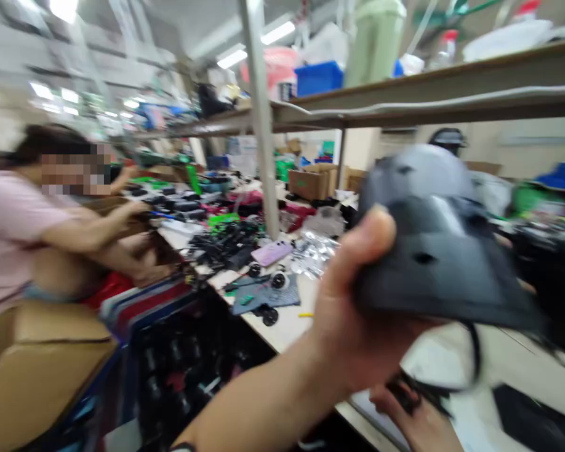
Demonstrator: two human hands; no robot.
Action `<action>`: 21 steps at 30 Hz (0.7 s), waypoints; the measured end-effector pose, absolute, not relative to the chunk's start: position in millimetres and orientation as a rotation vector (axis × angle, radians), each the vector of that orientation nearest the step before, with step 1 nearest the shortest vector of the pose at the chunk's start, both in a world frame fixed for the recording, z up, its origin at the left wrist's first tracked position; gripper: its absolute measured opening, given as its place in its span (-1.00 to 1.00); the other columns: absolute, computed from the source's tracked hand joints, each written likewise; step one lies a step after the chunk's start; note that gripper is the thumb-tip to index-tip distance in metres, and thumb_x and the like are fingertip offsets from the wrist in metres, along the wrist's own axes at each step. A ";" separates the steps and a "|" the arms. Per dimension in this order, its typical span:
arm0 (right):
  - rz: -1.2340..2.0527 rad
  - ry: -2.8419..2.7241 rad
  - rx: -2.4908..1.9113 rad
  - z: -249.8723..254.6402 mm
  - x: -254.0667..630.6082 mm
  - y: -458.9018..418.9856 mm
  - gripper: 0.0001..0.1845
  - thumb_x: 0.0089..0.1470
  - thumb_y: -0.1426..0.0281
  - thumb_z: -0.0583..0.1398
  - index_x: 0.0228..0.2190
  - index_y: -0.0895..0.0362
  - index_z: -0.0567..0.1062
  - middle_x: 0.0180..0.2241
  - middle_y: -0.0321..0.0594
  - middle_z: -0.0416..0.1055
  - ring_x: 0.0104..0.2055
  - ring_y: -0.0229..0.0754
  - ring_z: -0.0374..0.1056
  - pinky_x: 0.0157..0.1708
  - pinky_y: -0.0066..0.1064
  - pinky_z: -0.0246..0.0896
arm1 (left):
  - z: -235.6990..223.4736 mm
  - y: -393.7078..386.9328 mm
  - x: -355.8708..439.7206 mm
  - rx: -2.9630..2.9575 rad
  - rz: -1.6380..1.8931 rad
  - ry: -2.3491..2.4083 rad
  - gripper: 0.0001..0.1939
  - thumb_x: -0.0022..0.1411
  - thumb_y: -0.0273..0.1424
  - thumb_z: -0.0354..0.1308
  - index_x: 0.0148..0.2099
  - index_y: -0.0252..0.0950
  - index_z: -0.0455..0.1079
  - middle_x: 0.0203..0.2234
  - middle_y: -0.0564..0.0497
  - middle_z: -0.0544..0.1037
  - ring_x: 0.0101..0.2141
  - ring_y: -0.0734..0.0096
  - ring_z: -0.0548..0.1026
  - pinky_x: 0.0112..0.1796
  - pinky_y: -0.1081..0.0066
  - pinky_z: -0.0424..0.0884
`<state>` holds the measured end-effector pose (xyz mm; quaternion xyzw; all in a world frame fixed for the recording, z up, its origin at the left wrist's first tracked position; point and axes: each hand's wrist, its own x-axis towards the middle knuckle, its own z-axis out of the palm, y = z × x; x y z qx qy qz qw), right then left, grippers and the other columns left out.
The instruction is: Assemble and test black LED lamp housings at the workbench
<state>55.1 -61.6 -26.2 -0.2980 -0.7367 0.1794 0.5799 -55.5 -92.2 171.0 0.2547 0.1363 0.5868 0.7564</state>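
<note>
Raised at the right of the view, a dark grey domed plastic shell point(456, 251) is tilted toward me and blurred by motion. My left hand point(353, 314) grips it from the left, thumb on its side and the other fingers hidden beneath. From under the shell a black cable point(475, 358) loops down toward my right hand point(419, 417). That hand is low at the bottom edge, its fingers closed around a black part of the cable; the exact piece is unclear.
On the white bench lie a dark flat piece point(537, 417), a purple phone point(272, 253), a grey cloth point(268, 295) with small wheels, and heaped black parts point(230, 245). A metal post point(261, 125) supports the shelf. A co-worker point(19, 232) sits left, behind a cardboard box point(42, 370).
</note>
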 end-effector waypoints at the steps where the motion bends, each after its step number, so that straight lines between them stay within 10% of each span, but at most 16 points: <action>1: 0.449 -1.740 -0.864 -26.0 76.9 -71.3 -0.78 0.13 0.23 0.15 -0.46 -0.11 0.59 -0.72 -0.38 0.37 -0.76 -0.16 0.29 -0.83 -0.44 0.22 | 173.3 -94.8 -60.7 0.596 1.350 0.281 -0.43 0.29 -0.09 -0.06 0.11 -0.44 0.41 -0.02 -0.22 0.54 0.07 -0.22 0.39 -0.01 -0.12 0.34; 6: 0.059 -1.762 -1.457 -13.0 156.6 -109.8 -0.67 0.13 0.21 0.14 -0.16 0.05 0.58 -0.18 0.00 0.41 -0.17 0.05 0.39 -0.24 -0.11 0.42 | 134.8 -101.1 -80.6 0.649 1.559 0.306 -0.51 0.33 -0.19 0.02 0.27 -0.15 0.24 -0.01 -0.06 0.56 -0.07 -0.08 0.54 -0.18 -0.01 0.52; 9: -0.099 -1.558 -1.649 0.2 185.6 -130.7 -0.61 0.20 0.20 0.07 -0.09 0.11 0.54 -0.34 -0.10 0.33 -0.32 -0.07 0.35 -0.32 -0.19 0.39 | 81.6 -109.8 -79.2 0.418 1.162 0.502 -0.47 0.13 -0.19 0.27 0.13 -0.23 0.41 -0.07 -0.10 0.60 -0.09 -0.06 0.55 -0.11 0.06 0.51; 15: 0.111 -1.228 -1.685 28.2 198.0 -162.2 -0.79 0.06 0.20 0.26 -0.32 0.07 0.47 -0.45 -0.30 0.43 -0.45 -0.22 0.34 -0.41 -0.37 0.28 | 2.9 -141.1 -37.5 0.180 0.199 0.683 -0.56 0.25 -0.17 0.14 -0.16 -0.53 0.52 -0.29 -0.31 0.64 -0.39 0.15 0.62 -0.36 0.32 0.52; 21: 0.448 -1.671 -1.724 6.0 212.1 -143.9 -0.95 0.07 0.44 0.23 -0.42 0.14 0.51 -0.37 -0.26 0.43 -0.36 -0.25 0.35 -0.37 -0.43 0.22 | -42.4 -163.2 37.6 0.110 -0.179 0.648 -0.66 0.12 -0.16 0.19 -0.32 -0.39 0.46 -0.53 -0.14 0.59 -0.49 0.26 0.55 -0.40 0.36 0.46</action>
